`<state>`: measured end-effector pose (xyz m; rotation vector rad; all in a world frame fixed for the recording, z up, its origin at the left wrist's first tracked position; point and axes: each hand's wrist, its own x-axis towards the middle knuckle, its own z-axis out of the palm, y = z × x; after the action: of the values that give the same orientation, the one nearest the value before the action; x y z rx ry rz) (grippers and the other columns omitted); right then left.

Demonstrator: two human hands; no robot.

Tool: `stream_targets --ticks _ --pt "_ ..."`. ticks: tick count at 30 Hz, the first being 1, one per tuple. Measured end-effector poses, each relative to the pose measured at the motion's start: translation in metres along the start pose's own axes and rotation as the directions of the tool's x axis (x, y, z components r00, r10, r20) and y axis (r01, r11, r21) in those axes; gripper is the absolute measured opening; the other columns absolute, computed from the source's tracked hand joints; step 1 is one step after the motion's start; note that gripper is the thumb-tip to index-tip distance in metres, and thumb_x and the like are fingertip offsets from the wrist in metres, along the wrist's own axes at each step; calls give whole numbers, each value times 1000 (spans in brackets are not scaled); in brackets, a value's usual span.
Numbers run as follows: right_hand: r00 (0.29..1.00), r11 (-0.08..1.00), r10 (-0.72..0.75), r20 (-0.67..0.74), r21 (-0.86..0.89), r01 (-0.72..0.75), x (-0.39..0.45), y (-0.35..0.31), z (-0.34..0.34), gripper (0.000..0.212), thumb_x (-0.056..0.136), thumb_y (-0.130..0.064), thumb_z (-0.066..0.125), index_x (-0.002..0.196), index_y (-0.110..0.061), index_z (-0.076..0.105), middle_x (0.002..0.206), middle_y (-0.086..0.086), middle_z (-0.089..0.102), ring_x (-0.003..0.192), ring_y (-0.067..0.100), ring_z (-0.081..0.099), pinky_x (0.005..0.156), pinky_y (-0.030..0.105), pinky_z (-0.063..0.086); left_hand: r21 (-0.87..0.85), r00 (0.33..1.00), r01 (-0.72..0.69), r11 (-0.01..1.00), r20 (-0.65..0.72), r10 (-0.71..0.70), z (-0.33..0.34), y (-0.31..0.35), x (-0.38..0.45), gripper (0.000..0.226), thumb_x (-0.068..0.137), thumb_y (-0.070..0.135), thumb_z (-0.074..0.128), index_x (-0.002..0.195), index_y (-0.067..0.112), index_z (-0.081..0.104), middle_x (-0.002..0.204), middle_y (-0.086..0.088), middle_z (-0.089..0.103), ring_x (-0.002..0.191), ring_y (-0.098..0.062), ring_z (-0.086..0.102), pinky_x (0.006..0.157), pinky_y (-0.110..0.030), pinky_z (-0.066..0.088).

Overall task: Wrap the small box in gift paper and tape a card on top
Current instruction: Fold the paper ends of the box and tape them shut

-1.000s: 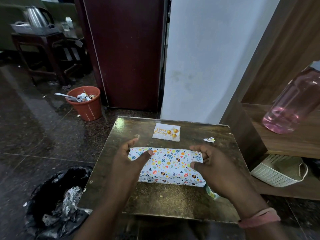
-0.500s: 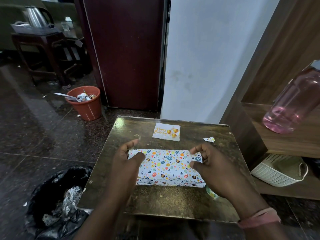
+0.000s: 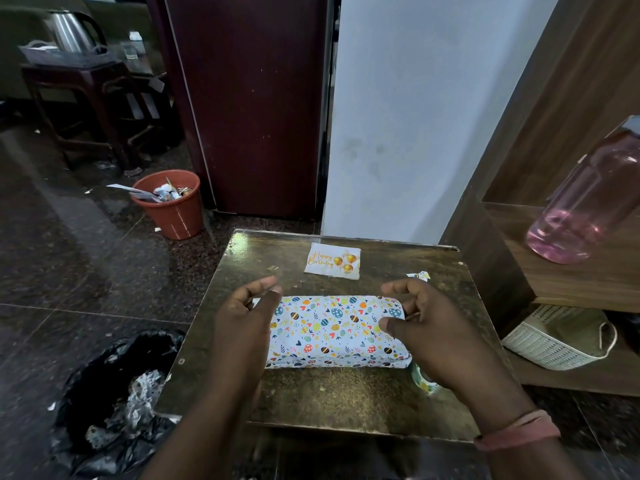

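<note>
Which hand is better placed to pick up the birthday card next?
Probably the left hand: it looks free at the wrapped box, while the right hand pinches that box's end. The card lies behind, between both.

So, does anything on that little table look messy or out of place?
Only a torn paper scrap near the table's far right edge. The wrapped box lies square, and the birthday card lies flat behind it, not yet taped on.
</note>
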<state>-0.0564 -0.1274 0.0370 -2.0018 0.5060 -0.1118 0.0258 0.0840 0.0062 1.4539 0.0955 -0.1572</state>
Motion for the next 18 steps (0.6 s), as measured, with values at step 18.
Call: stream_targets --ticks 18 --pt "1000 985 -24 -18 171 27 -1 -6 -1 46 86 17 54 101 -25 63 64 -13 63 49 13 35 46 28 28 -100 991 -19 995 132 32 0 3 2 52 89 -17 59 130 14 65 108 -5 79 91 -12 75 69 -18 57"
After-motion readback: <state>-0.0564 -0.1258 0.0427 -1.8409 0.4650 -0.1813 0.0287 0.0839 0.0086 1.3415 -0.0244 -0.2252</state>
